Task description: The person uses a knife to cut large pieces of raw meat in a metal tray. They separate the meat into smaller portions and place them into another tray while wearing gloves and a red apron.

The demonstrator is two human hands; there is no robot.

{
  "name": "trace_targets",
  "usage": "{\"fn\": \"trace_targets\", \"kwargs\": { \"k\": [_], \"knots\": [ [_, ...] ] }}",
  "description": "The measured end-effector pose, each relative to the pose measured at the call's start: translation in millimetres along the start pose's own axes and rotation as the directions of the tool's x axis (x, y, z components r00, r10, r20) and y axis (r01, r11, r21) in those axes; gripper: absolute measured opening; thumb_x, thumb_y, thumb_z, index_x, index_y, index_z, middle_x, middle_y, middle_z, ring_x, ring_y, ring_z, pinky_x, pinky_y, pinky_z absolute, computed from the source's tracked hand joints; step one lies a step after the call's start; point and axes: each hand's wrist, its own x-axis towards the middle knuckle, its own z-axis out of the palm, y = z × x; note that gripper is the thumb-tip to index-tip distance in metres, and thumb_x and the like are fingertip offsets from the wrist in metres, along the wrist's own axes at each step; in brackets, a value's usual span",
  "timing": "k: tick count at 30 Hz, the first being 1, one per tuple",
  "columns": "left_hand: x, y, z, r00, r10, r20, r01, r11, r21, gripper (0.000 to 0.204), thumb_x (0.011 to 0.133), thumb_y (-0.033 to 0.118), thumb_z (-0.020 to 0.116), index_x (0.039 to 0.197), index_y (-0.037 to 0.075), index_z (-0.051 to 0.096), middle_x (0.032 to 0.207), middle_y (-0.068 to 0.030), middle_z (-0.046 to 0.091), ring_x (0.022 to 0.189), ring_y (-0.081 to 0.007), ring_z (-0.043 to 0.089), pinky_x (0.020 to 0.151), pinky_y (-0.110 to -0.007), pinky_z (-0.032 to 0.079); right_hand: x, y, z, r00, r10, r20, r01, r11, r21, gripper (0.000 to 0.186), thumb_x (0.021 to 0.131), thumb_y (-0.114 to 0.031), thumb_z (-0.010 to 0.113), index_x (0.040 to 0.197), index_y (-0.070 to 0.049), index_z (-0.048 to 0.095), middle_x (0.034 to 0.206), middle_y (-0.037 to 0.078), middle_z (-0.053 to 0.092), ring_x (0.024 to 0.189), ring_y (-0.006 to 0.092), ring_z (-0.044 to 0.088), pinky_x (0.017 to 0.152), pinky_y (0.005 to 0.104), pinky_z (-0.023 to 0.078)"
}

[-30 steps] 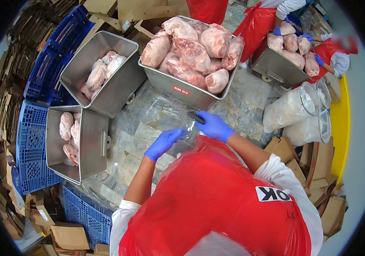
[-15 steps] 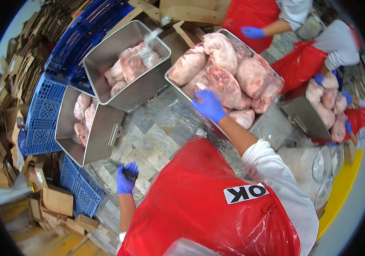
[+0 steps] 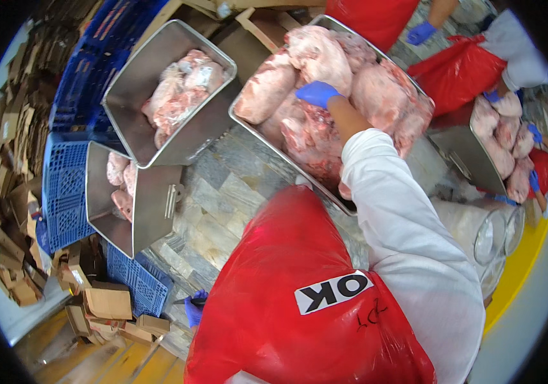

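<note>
My right hand (image 3: pixel 317 94), in a blue glove, reaches into a large steel bin (image 3: pixel 245 125) piled with pale pink raw meat, its curled fingers gripping a red-marbled piece (image 3: pixel 312 144) near the middle. At the lower left, beside my red apron (image 3: pixel 248 307), my left hand (image 3: pixel 194 308) is closed round a dark-handled tool (image 3: pixel 198 298), apparently a knife; much of it is hard to make out.
Two smaller steel bins (image 3: pixel 127 89) (image 3: pixel 104 211) hold meat, backed by blue pallets (image 3: pixel 66 192) and stacked cardboard (image 3: pixel 11 147). Co-workers in red aprons (image 3: pixel 453 70) work around another meat bin (image 3: pixel 453 153) at right. Clear bag-lined containers (image 3: pixel 479 233) stand below it.
My right hand has gone from the dark tool into the bin, where the middle meat piece has shifted. My left hand took the tool and moved down beside the apron.
</note>
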Motion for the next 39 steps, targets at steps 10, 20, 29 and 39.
{"fn": "trace_targets", "kwargs": {
  "k": [10, 20, 29, 39],
  "knots": [
    [76, 23, 64, 0.972, -0.141, 0.188, 0.081, 0.952, 0.295, 0.047, 0.098, 0.043, 0.040, 0.102, 0.001, 0.063, 0.106, -0.0141, 0.069, 0.096, -0.0304, 0.063, 0.094, -0.043, 0.048, -233, -84, 160, 0.901, -0.333, -0.277, 0.169, 0.858, -0.484, 0.045, 0.088, -0.035, 0.056, 0.130, -0.022, 0.064, 0.151, 0.010, 0.046, 0.147, 0.0289, 0.031, 0.115, 0.0662, 0.019],
    [149, 85, 82, 0.907, -0.170, 0.385, 0.025, 0.935, 0.353, 0.045, 0.098, 0.044, 0.042, 0.095, 0.005, 0.065, 0.095, -0.0121, 0.071, 0.084, -0.0271, 0.063, 0.080, -0.042, 0.049, -248, -65, 174, 0.867, -0.370, -0.334, 0.204, 0.874, -0.441, 0.059, 0.086, -0.033, 0.063, 0.141, -0.017, 0.052, 0.154, 0.011, 0.041, 0.146, 0.0322, 0.030, 0.119, 0.0588, 0.017],
    [169, 59, 32, 0.987, -0.007, 0.159, -0.038, 0.959, 0.280, 0.046, 0.097, 0.043, 0.044, 0.084, 0.003, 0.063, 0.085, -0.0144, 0.069, 0.079, -0.0281, 0.062, 0.078, -0.042, 0.050, -243, -73, 175, 0.901, -0.203, -0.384, 0.001, 0.884, -0.467, 0.058, 0.088, -0.041, 0.062, 0.142, -0.022, 0.051, 0.157, 0.013, 0.034, 0.147, 0.0376, 0.025, 0.115, 0.0626, 0.019],
    [174, 39, -19, 0.982, 0.001, 0.191, -0.037, 0.982, 0.188, 0.044, 0.095, 0.042, 0.049, 0.079, 0.003, 0.062, 0.076, -0.0137, 0.067, 0.069, -0.0278, 0.062, 0.069, -0.041, 0.051, -236, -117, 182, 0.931, 0.062, -0.359, -0.243, 0.841, -0.484, 0.058, 0.087, -0.035, 0.063, 0.143, -0.033, 0.050, 0.163, 0.015, 0.022, 0.149, 0.0460, 0.014, 0.111, 0.0738, 0.015]
  ]
}}
